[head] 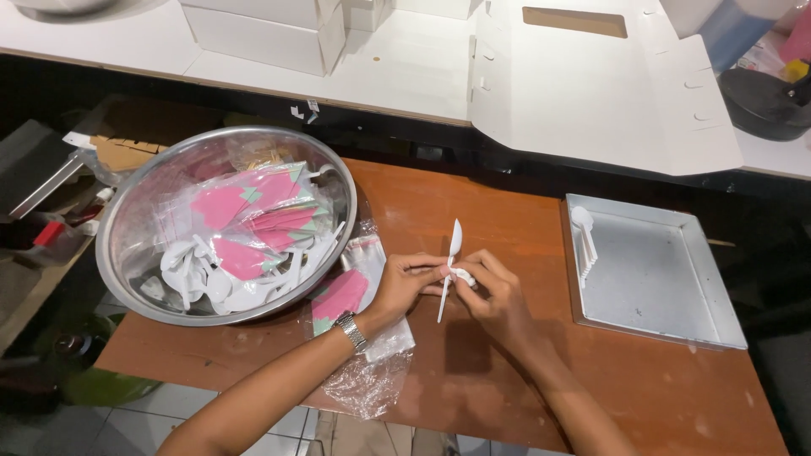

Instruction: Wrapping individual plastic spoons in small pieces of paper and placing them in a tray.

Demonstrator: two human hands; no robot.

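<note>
**Now a white spoon is being wrapped over the brown table**

Clearly, one white plastic spoon (450, 263) is held between both hands above the brown table (507, 371). The left hand (404, 283), with a metal watch (351, 330) on its wrist, is closed on the spoon's handle: thumb and forefinger are pressed together on it. The right hand (497, 291) is pinching a small piece of white paper (464, 275) against the same handle, so both grips are shut on the spoon and the paper together. The bowl of the spoon points away from the person.

To the left of the spoon a large metal bowl (127, 228) is seen. It is filled with more white spoons and with clear packets that contain pink and green paper. Between the bowl and the left hand, a few clear plastic bags (372, 371) and one pink packet (340, 295) are lying flat on the table.

To the right of the spoon a grey metal tray (659, 279) is placed. Only a short row of white spoons (585, 245) is stacked at its left edge; the other part of the tray is bare.

Judged from this, the work is near its beginning: a few pieces are put in the tray, and a big heap is left in the bowl. Beyond the table, flat white cardboard boxes (591, 84) are lying on a white counter.
</note>
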